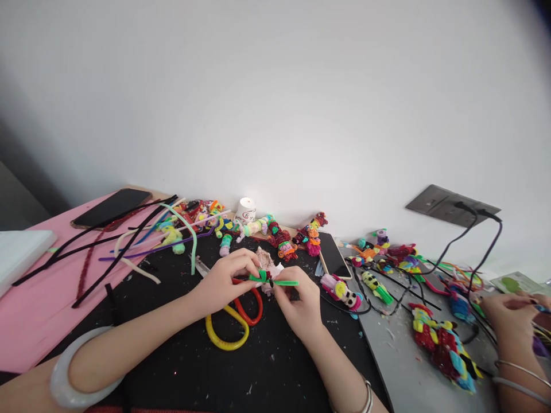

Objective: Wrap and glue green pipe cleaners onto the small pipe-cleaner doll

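Between my two hands is a small pipe cleaner piece [260, 276], bright green with a dark red part and a loose green end sticking out to the right. My left hand [230, 278] pinches its left side. The fingers of my right hand [301, 298] close on the green end at the right. Just below lie scissors with a yellow handle loop [227, 343] and a red handle loop [255, 310]; my left hand partly hides their blades. Behind my fingers sits a crumpled pale pink and white thing [267, 264], its kind unclear.
Loose pipe cleaners [129, 241] and a dark phone [112, 207] lie on pink sheeting at left. Pipe cleaner dolls [282, 241], a paper cup [247, 210] and another phone [336, 257] line the wall. Cables hang from a wall socket [451, 204]. A co-worker's hand [512, 321] is at far right.
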Demonstrator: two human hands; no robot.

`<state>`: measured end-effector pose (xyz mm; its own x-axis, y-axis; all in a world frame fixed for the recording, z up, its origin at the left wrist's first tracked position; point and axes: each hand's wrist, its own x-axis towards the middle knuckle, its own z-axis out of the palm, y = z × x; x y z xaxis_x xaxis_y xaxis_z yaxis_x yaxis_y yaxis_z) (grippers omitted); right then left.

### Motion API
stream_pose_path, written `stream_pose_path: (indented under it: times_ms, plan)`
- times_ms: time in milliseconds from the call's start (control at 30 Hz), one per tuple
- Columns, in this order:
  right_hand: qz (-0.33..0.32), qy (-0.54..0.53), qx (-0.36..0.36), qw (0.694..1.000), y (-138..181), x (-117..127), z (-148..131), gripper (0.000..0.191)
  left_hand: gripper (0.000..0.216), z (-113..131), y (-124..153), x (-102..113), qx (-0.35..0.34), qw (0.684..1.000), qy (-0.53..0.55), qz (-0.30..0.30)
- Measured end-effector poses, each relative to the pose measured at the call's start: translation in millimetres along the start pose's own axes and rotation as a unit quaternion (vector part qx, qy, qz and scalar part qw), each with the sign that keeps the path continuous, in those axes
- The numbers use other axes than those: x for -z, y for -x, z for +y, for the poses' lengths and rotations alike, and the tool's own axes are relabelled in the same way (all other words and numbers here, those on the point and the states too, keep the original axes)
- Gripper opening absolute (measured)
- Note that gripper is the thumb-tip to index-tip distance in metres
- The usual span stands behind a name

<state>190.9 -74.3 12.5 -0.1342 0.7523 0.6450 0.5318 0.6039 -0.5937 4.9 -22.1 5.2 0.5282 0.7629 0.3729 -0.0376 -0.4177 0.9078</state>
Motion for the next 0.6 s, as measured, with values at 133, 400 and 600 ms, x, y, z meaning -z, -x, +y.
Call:
stream_pose_path:
  times_ms: [133,400,600]
  plan:
    - [-0.011,0.029,0.022,0.999,-1.1,1.5,-1.4,0.013,0.007,0.6,-1.1,0.8,-0.005,0.999,-0.028,0.019]
    - [-0.012,0.033,0.074,0.997,-0.8,-0.3,-1.5,0.015,0.012,1.3,0.0,-0.3,0.052,0.997,-0.029,0.045]
    - [-0.013,0.017,0.052,0.998,-0.2,-1.6,-1.1,0.012,0.004,1.8,-0.3,1.1,-0.022,0.995,-0.097,0.03]
